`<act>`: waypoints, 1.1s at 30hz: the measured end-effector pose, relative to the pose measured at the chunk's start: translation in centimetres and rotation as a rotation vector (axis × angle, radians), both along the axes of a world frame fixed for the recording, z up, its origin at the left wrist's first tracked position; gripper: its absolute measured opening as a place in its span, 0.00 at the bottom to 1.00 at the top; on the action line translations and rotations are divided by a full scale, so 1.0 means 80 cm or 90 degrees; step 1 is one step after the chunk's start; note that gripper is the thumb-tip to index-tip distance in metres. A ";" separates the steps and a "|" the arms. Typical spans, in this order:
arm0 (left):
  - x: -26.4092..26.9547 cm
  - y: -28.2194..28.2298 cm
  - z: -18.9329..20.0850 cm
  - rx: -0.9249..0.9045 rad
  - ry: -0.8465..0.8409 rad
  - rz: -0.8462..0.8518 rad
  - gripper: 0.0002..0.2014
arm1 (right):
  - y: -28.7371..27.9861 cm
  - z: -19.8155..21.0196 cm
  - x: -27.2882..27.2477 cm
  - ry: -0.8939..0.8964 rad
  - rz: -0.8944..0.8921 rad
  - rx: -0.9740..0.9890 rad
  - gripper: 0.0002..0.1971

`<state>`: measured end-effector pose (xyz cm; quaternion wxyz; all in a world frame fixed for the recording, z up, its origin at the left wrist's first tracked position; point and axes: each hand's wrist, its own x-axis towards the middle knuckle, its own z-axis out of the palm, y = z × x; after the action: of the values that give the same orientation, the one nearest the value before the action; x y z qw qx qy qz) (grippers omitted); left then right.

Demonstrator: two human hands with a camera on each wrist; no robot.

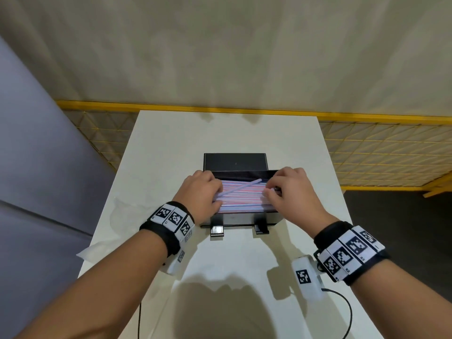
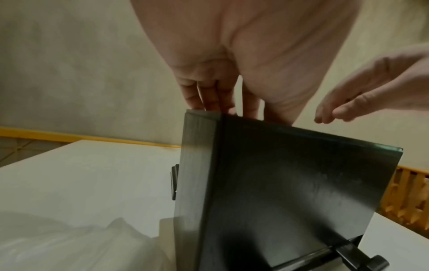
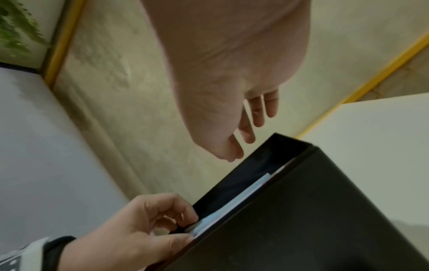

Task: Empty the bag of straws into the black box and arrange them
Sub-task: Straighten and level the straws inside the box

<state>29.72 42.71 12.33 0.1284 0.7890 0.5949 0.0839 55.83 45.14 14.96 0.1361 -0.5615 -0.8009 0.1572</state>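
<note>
The black box (image 1: 239,217) stands open in the middle of the white table, its lid (image 1: 234,161) tipped back. Pink, blue and white straws (image 1: 242,199) lie packed lengthwise inside, and one straw (image 1: 241,186) lies slantwise on top. My left hand (image 1: 216,195) grips the left ends of the straws; in the right wrist view its thumb and fingers (image 3: 185,218) pinch the straw ends (image 3: 232,207) at the box (image 3: 301,210) wall. My right hand (image 1: 270,192) hovers over the right ends with loosely bent fingers (image 3: 246,128) and nothing seen in them.
The empty clear plastic bag (image 1: 122,211) lies crumpled at the table's left edge, beside the box (image 2: 278,183). Two latches (image 1: 217,230) stick out from the box front. A yellow mesh fence (image 1: 379,152) runs behind the table (image 1: 220,133). A grey wall is on the left.
</note>
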 end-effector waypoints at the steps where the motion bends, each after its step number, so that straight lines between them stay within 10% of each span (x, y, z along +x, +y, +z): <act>1: 0.000 -0.001 0.004 0.015 -0.016 0.004 0.09 | -0.002 0.006 0.002 -0.007 0.039 0.028 0.06; 6: 0.006 -0.027 0.016 0.085 -0.096 -0.060 0.03 | -0.023 0.007 -0.020 -0.076 0.225 -0.140 0.06; 20: 0.017 -0.045 -0.013 -0.074 0.016 -0.075 0.21 | -0.030 0.001 -0.027 -0.122 0.202 -0.253 0.08; 33: 0.032 -0.035 0.001 -0.159 0.229 -0.125 0.15 | -0.023 -0.015 -0.028 -0.215 0.191 -0.234 0.11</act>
<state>32.26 39.87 12.43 0.1244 0.8233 0.5346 -0.1449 53.56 43.32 13.74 -0.1278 -0.4705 -0.8444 0.2221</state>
